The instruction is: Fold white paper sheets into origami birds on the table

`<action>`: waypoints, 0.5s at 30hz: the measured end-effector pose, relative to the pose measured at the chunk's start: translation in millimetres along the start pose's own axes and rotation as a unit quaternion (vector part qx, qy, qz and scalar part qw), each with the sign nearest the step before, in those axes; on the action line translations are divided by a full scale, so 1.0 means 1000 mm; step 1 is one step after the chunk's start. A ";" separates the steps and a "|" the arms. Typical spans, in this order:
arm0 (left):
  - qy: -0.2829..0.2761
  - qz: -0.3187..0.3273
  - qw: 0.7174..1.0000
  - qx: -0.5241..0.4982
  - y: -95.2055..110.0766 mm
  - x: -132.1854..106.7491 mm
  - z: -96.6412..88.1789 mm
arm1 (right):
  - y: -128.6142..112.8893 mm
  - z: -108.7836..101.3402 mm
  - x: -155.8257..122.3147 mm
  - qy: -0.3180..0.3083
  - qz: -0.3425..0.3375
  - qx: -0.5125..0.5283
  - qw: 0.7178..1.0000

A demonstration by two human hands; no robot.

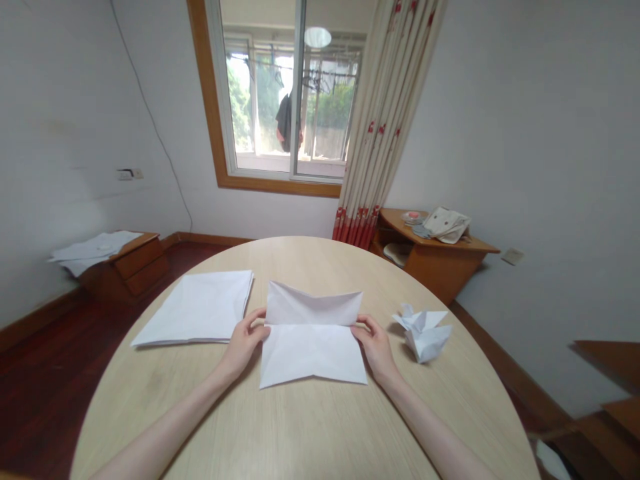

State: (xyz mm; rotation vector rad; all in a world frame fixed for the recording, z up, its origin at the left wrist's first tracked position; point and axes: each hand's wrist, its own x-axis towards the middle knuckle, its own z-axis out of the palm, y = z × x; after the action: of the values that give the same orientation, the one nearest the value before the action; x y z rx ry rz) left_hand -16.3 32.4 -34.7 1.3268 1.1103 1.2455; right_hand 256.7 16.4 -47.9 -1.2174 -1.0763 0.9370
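A white sheet of paper with a crease across its middle is held in front of me, its far half tilted up. My left hand pinches the left edge at the crease, thumb on the near side. At the opposite edge my right hand grips the paper the same way. Left of it lies a stack of white paper on the round wooden table. Folded white paper figures sit close together right of my right hand; how many there are I cannot tell.
Beyond the table, a low wooden cabinet with papers on top stands at the left. A corner desk at the right bears a cloth bag. A curtain hangs beside the window.
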 end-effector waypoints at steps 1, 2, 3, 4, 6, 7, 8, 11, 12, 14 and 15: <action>-0.011 -0.006 1.000 -0.005 0.000 0.000 0.000 | 0.001 0.000 0.000 -0.002 0.000 0.000 1.000; -0.019 -0.009 1.000 -0.006 0.000 -0.001 0.000 | 0.001 0.000 0.001 -0.002 -0.001 -0.001 1.000; -0.025 -0.008 1.000 -0.003 0.000 -0.001 0.000 | 0.002 -0.001 0.002 -0.003 -0.004 -0.002 1.000; -0.030 -0.001 1.000 0.003 0.000 -0.001 0.000 | 0.003 -0.001 0.002 -0.002 -0.007 -0.004 1.000; -0.039 0.033 0.999 0.019 0.001 -0.001 0.000 | 0.005 -0.003 0.004 -0.001 -0.016 -0.009 1.000; -0.041 0.057 0.997 0.032 0.001 -0.001 0.001 | 0.005 -0.003 0.004 0.000 -0.020 -0.012 1.000; -0.041 0.082 0.995 0.046 0.001 -0.002 0.001 | 0.006 -0.004 0.005 0.000 -0.024 -0.014 1.000; -0.036 0.130 0.988 0.080 0.001 -0.004 0.002 | 0.007 -0.005 0.006 -0.004 -0.037 -0.019 0.999; -0.033 0.134 0.987 0.082 0.001 -0.005 0.002 | 0.007 -0.006 0.006 -0.007 -0.042 -0.019 0.999; -0.024 0.135 0.988 0.074 0.000 -0.006 0.003 | 0.007 -0.007 0.006 -0.013 -0.052 -0.015 0.998; -0.019 0.133 0.989 0.068 -0.001 -0.006 0.003 | 0.007 -0.007 0.006 -0.016 -0.057 -0.013 0.998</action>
State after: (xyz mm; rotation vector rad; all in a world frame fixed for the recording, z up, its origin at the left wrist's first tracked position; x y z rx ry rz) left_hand -14.0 26.4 -36.6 1.6370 1.0298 1.3480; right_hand 264.7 20.9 -54.3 -1.1526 -1.1738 0.8603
